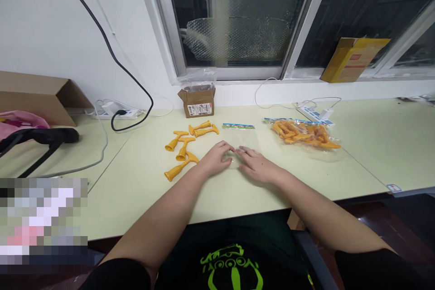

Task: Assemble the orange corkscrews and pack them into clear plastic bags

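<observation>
Clear flat plastic bag with blue-printed top strip lies on pale yellow-green counter, under our left hand and right hand. Whether either grip pinches film, we cannot tell. We judge light, even pressure best, avoiding creases.

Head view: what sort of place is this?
Probably an indoor workroom: the signs are a long pale worktable, loose yellow pieces lying on it, and a clear bag filled with similar ones.
</observation>
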A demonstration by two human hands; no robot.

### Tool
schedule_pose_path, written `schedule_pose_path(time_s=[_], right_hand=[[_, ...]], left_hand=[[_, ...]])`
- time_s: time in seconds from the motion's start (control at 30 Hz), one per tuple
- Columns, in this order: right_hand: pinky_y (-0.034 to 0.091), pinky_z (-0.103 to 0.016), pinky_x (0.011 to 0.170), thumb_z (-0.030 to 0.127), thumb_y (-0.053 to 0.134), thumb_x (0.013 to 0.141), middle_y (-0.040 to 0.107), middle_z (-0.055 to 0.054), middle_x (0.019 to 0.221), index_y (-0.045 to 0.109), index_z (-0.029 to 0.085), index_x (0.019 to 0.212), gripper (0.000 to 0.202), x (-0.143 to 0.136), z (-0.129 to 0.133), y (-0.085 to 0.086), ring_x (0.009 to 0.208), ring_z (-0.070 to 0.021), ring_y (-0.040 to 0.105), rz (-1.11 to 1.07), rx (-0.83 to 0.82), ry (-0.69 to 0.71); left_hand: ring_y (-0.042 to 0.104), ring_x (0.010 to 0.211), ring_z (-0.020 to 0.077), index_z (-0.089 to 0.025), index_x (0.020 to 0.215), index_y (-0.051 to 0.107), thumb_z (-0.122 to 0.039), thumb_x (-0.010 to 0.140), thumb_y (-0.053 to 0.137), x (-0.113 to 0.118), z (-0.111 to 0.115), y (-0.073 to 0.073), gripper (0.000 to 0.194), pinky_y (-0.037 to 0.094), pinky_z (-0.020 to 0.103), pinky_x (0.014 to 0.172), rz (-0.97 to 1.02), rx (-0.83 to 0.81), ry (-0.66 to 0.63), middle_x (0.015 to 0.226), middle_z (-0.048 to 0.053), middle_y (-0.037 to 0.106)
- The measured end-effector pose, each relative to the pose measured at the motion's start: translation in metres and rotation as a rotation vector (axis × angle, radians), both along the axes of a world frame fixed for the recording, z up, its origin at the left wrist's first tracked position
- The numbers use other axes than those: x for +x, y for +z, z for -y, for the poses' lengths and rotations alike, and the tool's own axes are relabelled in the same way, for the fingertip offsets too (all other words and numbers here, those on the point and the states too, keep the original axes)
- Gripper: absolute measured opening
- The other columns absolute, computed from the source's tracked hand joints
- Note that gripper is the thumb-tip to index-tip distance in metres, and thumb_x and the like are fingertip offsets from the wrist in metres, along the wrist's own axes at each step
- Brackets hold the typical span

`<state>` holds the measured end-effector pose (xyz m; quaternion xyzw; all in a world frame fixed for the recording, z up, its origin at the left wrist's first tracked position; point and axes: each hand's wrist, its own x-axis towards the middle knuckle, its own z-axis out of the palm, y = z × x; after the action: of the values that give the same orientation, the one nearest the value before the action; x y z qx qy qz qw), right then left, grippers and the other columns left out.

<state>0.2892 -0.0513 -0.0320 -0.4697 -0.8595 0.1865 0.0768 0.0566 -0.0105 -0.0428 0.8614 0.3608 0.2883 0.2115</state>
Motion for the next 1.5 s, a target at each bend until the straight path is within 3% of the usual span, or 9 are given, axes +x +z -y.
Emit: schedule_pose_path(time_s=[0.23,0.43,0.53,0.67,0.87,1.0,1.17,1.3,1.5], right_hand=[[0.009,-0.067,0.127,0.052,0.035,0.106,0.026,-0.022,0.171,0.048,0.014,0.154,0.062,-0.022,-0.02,-0.015,0.161,-0.0405,0.018,0.11,0.032,-0.246],[0.016,-0.055,0.129,0.027,0.056,0.096,0.008,-0.022,0.175,0.058,0.01,0.13,0.038,-0.038,-0.056,-0.017,0.163,-0.0355,0.005,0.013,0.102,-0.17],[0.018,-0.062,0.126,0.025,0.069,0.087,0.017,-0.025,0.173,0.052,0.012,0.137,0.055,-0.042,-0.072,-0.017,0.162,-0.0379,0.013,-0.006,0.046,-0.222],[0.022,-0.053,0.127,0.033,0.075,0.085,0.02,-0.025,0.171,0.04,0.016,0.153,0.078,-0.042,-0.082,-0.017,0.161,-0.0339,0.017,-0.085,0.038,-0.284],[0.019,-0.049,0.13,0.04,0.055,0.1,0.006,-0.019,0.176,0.045,0.014,0.153,0.06,-0.039,-0.102,-0.02,0.162,-0.0363,0.013,-0.048,-0.012,-0.279],[0.018,-0.046,0.131,0.031,0.04,0.106,0.013,-0.021,0.175,0.045,0.007,0.153,0.054,-0.038,-0.116,-0.024,0.162,-0.034,0.016,-0.002,0.019,-0.246],[0.018,-0.044,0.133,0.027,0.036,0.105,0.018,-0.023,0.173,0.036,-0.001,0.159,0.061,-0.034,-0.107,-0.028,0.162,-0.0323,0.019,0.009,0.021,-0.179],[0.025,-0.051,0.131,0.026,0.044,0.101,0.024,-0.023,0.17,0.041,0.002,0.158,0.062,-0.022,-0.084,-0.025,0.159,-0.0353,0.024,0.017,-0.019,-0.112],[0.04,-0.048,0.124,0.031,0.048,0.101,0.049,-0.016,0.16,0.059,0.014,0.148,0.051,0.007,-0.038,0.009,0.149,-0.0317,0.048,-0.01,-0.049,0.032]], left_hand=[[0.064,0.094,0.0227,-0.021,0.095,0.065,-0.011,0.088,0.056,0.01,-0.006,-0.005,0.015,0.053,0.039,0.089,0.015,0.114,0.09,0.094,0.006,0.067],[0.064,0.09,0.0215,-0.022,0.091,0.062,-0.011,0.089,0.055,0.023,0.004,-0.004,0.014,0.052,0.037,0.085,0.047,0.17,0.023,0.092,0.005,0.068],[0.066,0.088,0.0215,-0.022,0.092,0.062,-0.011,0.088,0.056,0.025,0.012,-0.002,0.013,0.051,0.037,0.082,0.025,0.19,0.032,0.091,0.005,0.069],[0.067,0.091,0.0233,-0.023,0.099,0.064,-0.019,0.09,0.061,0.016,0.01,0.006,0.011,0.047,0.042,0.089,-0.012,0.237,0.099,0.091,0.003,0.071],[0.059,0.117,0.0336,-0.021,0.104,0.068,-0.021,0.085,0.062,-0.031,-0.049,0.029,0.02,0.046,0.048,0.102,-0.163,0.227,0.543,0.114,0.012,0.068],[0.047,0.137,0.0377,-0.021,0.121,0.069,-0.026,0.08,0.065,-0.059,-0.094,0.03,0.041,0.04,0.05,0.113,-0.5,0.037,0.567,0.135,0.017,0.06],[0.032,0.15,0.0392,-0.021,0.127,0.067,-0.038,0.085,0.059,-0.07,-0.122,0.022,0.046,0.027,0.057,0.12,-0.663,-0.069,0.564,0.148,0.018,0.054],[0.054,0.13,0.0357,-0.023,0.117,0.069,-0.037,0.084,0.058,-0.069,-0.13,0.022,0.038,0.026,0.059,0.119,-0.675,-0.104,0.527,0.132,0.015,0.065],[0.067,0.105,0.0343,-0.023,0.102,0.071,-0.042,0.08,0.062,-0.068,-0.128,0.036,0.031,0.048,0.044,0.094,-0.649,-0.136,0.516,0.113,0.013,0.071]])
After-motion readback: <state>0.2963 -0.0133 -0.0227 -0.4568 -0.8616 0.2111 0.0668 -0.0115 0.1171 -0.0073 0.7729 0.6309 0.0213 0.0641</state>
